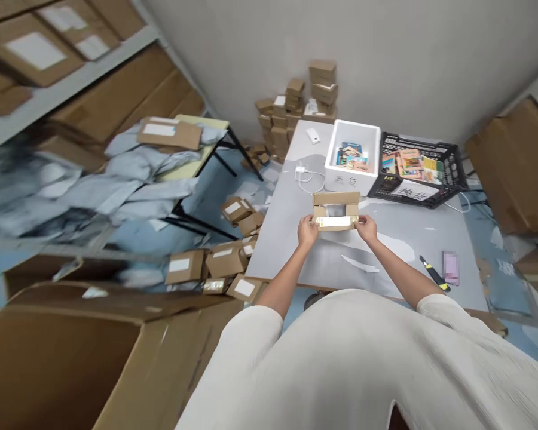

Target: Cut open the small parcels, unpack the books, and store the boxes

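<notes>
Left hand (pixel 307 230) and right hand (pixel 366 227) closed on either end of open box (pixel 336 210), held over grey bench (pixel 399 251); knife (pixel 434 273) lying well apart.

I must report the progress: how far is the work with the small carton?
Done: many small closed cartons lie on the floor. In hand: the left hand and right hand each keep a grip on an end of the open carton. Left: its flaps are not yet closed.
</notes>
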Demonstrator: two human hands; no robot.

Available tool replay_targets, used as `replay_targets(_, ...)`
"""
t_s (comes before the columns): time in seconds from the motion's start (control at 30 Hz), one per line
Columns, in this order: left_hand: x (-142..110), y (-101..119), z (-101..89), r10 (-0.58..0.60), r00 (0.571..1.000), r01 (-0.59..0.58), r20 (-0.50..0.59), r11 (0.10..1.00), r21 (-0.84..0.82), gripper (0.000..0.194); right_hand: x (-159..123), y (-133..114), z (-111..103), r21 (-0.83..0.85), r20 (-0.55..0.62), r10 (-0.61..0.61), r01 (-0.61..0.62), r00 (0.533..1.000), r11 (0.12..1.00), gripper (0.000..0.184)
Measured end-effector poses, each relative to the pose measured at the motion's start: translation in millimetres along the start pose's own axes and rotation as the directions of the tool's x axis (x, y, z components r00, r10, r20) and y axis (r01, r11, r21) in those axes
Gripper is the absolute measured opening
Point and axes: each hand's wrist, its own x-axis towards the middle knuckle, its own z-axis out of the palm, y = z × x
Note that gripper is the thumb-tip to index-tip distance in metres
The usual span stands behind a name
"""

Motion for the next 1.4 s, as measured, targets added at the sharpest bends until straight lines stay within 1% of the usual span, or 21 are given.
replay_targets(0.1,-33.9,-17.6,-29.8,-0.073,0.988,0.068,-0.134,0.997,-0.04,0.041,-7.2,-16.6,24.0,-0.017,0.107,-0.077,0.079,0.991,0.997,0.028)
replay_targets(0.2,-74.7,-37.5,-59.6,-0.126,0.951,0.114,-0.283,0.992,-0.058,0.04,-26.6,-33.3,53.8,0.021,0.218,-0.156,0.155,0.963,0.988,0.031)
replay_targets(0.3,-114.5,-57.0,-89.8,-0.17,0.896,0.157,-0.41,0.985,-0.067,0.041,-55.9,-51.8,84.6,0.065,0.321,-0.222,0.212,0.921,0.975,0.034)
replay_targets(0.4,-147.8,-76.4,-120.8,-0.208,0.833,0.19,-0.513,0.978,-0.087,0.042,-89.8,-72.0,114.6,0.083,0.409,-0.269,0.258,0.872,0.963,0.037)
replay_targets(0.5,-172.2,-97.8,-152.6,-0.249,0.759,0.219,-0.601,0.968,-0.124,0.042,-122.4,-91.5,145.3,0.12,0.477,-0.325,0.306,0.817,0.944,0.04)
replay_targets(0.57,-183.3,-114.7,-174.7,-0.271,0.72,0.233,-0.639,0.962,-0.145,0.043,-141.2,-103.1,167.6,0.154,0.514,-0.369,0.34,0.774,0.928,0.044)
replay_targets(0.6,-187.6,-124.2,-185.9,-0.277,0.708,0.233,-0.65,0.96,-0.154,0.044,-149.5,-108.1,179.6,0.174,0.531,-0.392,0.357,0.751,0.918,0.046)
replay_targets(0.63,-191.3,-134.4,-197.3,-0.278,0.705,0.227,-0.652,0.96,-0.164,0.046,-157.3,-112.5,192.3,0.196,0.548,-0.415,0.37,0.726,0.908,0.049)
replay_targets(0.67,-194.7,-145.4,-208.6,-0.273,0.713,0.21,-0.645,0.962,-0.175,0.05,-164.7,-116.0,205.5,0.222,0.562,-0.435,0.379,0.703,0.898,0.053)
replay_targets(0.7,-198.1,-157.0,-219.7,-0.263,0.733,0.186,-0.627,0.965,-0.187,0.055,-172.0,-118.7,219.1,0.25,0.576,-0.453,0.381,0.68,0.89,0.058)
replay_targets(0.77,-205.9,-181.4,-241.1,-0.237,0.787,0.139,-0.569,0.968,-0.211,0.066,-186.8,-120.9,246.1,0.297,0.597,-0.477,0.375,0.645,0.878,0.071)
replay_targets(0.83,-216.4,-206.0,-261.1,-0.227,0.826,0.124,-0.515,0.966,-0.227,0.073,-203.3,-119.4,270.7,0.312,0.606,-0.483,0.37,0.632,0.875,0.08)
replay_targets(0.9,-229.8,-229.0,-280.0,-0.244,0.832,0.144,-0.498,0.962,-0.231,0.074,-222.0,-116.3,291.8,0.304,0.603,-0.485,0.38,0.634,0.874,0.08)
replay_targets(1.0,-253.7,-258.8,-307.8,-0.283,0.818,0.187,-0.501,0.954,-0.233,0.071,-253.2,-114.7,318.9,0.271,0.613,-0.484,0.41,0.624,0.871,0.065)
replay_targets(1.1,-279.4,-284.5,-334.1,-0.311,0.798,0.222,-0.516,0.948,-0.228,0.069,-286.1,-121.2,346.9,0.226,0.671,-0.465,0.438,0.578,0.87,0.051)
replay_targets(1.17,-297.3,-301.0,-349.3,-0.331,0.772,0.244,-0.543,0.942,-0.229,0.068,-308.8,-129.1,368.2,0.222,0.717,-0.463,0.459,0.521,0.86,0.044)
replay_targets(1.23,-316.2,-317.8,-361.7,-0.368,0.735,0.275,-0.57,0.93,-0.245,0.067,-332.7,-137.3,391.5,0.24,0.761,-0.469,0.478,0.448,0.845,0.039)
replay_targets(1.3,-335.7,-334.3,-371.5,-0.412,0.693,0.309,-0.592,0.911,-0.273,0.067,-357.3,-144.2,415.6,0.254,0.801,-0.466,0.491,0.377,0.834,0.036)
replay_targets(1.4,-365.4,-358.1,-384.7,-0.468,0.621,0.355,-0.629,0.883,-0.307,0.066,-394.0,-152.2,451.9,0.259,0.85,-0.444,0.508,0.285,0.822,0.036)
